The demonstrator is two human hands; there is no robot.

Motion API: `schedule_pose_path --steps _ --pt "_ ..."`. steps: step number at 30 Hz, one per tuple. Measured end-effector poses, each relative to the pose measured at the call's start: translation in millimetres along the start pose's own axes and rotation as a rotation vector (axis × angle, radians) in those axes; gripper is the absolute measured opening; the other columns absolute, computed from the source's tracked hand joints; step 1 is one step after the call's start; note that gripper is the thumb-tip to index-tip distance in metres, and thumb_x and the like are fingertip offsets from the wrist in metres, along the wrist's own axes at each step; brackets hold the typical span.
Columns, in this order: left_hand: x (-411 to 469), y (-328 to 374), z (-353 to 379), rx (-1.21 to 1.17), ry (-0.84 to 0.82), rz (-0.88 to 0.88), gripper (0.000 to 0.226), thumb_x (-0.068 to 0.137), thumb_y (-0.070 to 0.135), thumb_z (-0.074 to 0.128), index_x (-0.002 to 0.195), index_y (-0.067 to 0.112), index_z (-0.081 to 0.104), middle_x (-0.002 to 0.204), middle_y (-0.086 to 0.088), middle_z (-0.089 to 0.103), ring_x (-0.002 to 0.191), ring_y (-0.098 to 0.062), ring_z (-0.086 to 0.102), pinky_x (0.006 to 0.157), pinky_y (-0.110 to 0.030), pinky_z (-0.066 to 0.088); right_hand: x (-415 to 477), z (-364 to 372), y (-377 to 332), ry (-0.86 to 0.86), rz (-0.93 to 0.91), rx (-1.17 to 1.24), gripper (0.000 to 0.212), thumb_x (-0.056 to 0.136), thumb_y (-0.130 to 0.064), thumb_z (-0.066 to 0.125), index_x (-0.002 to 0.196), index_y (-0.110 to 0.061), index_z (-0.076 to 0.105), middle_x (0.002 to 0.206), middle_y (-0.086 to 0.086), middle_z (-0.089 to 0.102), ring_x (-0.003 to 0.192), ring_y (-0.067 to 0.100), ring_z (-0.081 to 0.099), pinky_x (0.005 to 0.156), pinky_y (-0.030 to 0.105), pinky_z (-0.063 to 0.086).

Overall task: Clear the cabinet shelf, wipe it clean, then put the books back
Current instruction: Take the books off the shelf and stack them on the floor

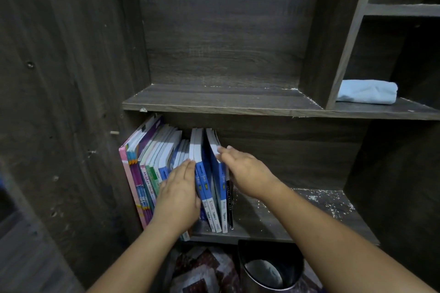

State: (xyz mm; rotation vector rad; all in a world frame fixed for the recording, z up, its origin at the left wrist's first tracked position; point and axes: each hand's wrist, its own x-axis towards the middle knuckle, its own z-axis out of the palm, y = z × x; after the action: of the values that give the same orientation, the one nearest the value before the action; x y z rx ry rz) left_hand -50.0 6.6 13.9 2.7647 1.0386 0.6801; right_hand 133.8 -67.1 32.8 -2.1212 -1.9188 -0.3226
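Blue books (207, 183) stand upright at the left end of the dusty lower shelf (273, 216), spines facing the person. The left hand (177, 192) presses flat on their left side and the right hand (245, 171) on their right. Fingers are nearly straight, not curled round. They likely need pulling straight out, toward the person.

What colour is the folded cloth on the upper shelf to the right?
Light blue, plain with no pattern; the folded cloth shows clearly in the head view.
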Motion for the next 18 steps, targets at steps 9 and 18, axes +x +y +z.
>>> schedule_pose_path --steps 9,18 --pt "-0.7 6.5 12.5 0.009 0.044 -0.050 0.092 0.084 0.021 0.064 0.153 0.015 0.003 0.159 -0.002 0.009 0.147 -0.017 0.011 0.116 -0.030 0.006 3.0 -2.7 26.6 0.016 -0.144 -0.309 0.074 0.071 -0.003 0.076 0.137 -0.018 0.045 0.131 0.015 0.051 0.115 0.030 0.053 0.095 0.042 0.047" --pt "-13.0 33.8 49.2 0.142 0.129 0.158 0.092 0.070 0.053 0.071 0.141 0.003 0.042 0.142 -0.013 0.045 0.129 -0.031 0.042 0.102 -0.049 0.037 -10.5 -28.9 52.8 0.136 -0.164 -0.560 0.020 0.079 -0.007 0.053 0.088 -0.013 0.069 0.102 0.011 0.072 0.106 0.029 0.066 0.095 0.046 0.048"
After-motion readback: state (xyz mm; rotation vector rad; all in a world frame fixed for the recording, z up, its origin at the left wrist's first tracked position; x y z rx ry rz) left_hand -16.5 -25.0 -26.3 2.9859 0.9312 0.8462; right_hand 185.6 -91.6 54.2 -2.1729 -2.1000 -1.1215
